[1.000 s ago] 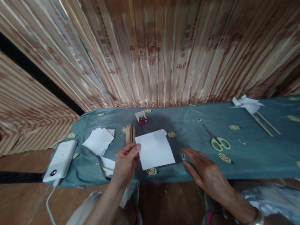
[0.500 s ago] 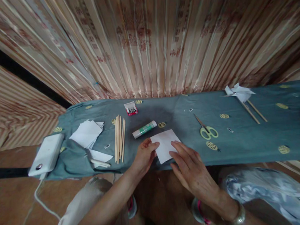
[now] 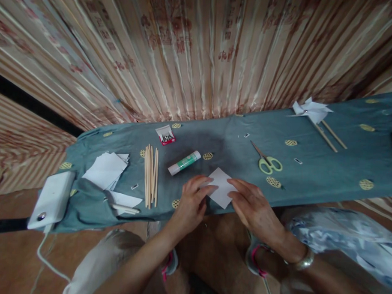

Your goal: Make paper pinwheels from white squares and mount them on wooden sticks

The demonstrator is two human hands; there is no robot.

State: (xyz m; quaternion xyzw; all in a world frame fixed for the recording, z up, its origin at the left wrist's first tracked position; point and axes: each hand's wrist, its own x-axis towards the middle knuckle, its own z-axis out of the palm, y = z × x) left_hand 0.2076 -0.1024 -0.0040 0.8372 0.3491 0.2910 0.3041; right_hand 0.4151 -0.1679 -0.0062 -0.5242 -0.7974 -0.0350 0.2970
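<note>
A square sheet of white paper [image 3: 220, 188] is held at the near edge of the cloth-covered table, turned so one corner points away from me. My left hand [image 3: 193, 198] pinches its left corner between thumb and fingers. On the opposite corner, my right hand [image 3: 252, 205] grips with thumb and fingertips. Just beyond the left hand lies a glue stick [image 3: 184, 163] with a green label. Green-handled scissors [image 3: 266, 161] rest to the right, past the right hand.
Several wooden sticks [image 3: 151, 175] lie left of the glue stick, near a red box of metal pins [image 3: 166, 135]. Farther left are a paper stack [image 3: 105, 169] and a white power bank [image 3: 52, 199] with a cable. Paper pinwheels [image 3: 311, 111] on sticks lie far right.
The paper has turned so that its corners point left and right. My right hand has closed onto its right corner, and the left hand has shifted its grip. The view has moved slightly.
</note>
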